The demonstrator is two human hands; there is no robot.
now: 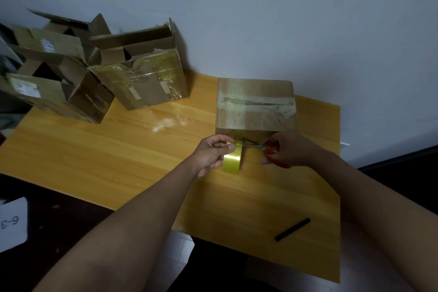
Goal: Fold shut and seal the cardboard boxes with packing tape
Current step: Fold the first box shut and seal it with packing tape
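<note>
A closed cardboard box [254,106] with tape across its top stands on the wooden table [118,149] near the wall. Just in front of it, my left hand [213,153] holds a yellowish roll of packing tape [233,160] upright on its edge. My right hand [288,149] grips red-handled scissors [267,149], their open blades pointing left at the tape stretched between the roll and the box's front face. Three open boxes stand at the far left: one wrapped in clear tape [147,71], one with a white label [54,92], one behind [57,35].
A black marker [292,229] lies on the table near the front right edge. A white card marked "6-3" [13,223] sits low at the left, off the table. The wall runs close behind the boxes. A white smear [166,123] marks the table's middle.
</note>
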